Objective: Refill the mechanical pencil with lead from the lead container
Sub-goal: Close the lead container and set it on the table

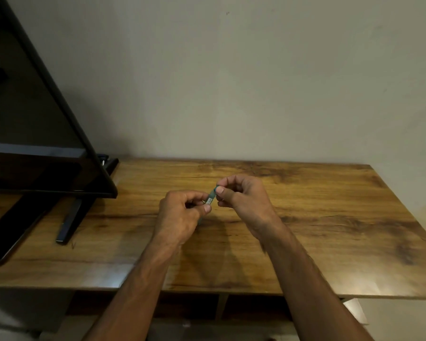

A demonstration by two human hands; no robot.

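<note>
Above the middle of a wooden counter [330, 217], two bare hands come together on a slim teal-green lead container [213, 193], which slants from 7 o'clock up to 1 o'clock. The left hand [180, 215] grips its lower half. The right hand [246, 200] pinches its capped top end. A small white label [209, 201] on its side is too blurred to read. A dark screen [35, 119] on a stand sits at 9 o'clock.

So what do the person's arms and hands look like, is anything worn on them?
Both are bare. The left forearm and right forearm show no sleeve, and no watch or bracelet at either wrist. The left hand and right hand wear no gloves or visible rings. Thumbnails look short and unpainted.
</note>
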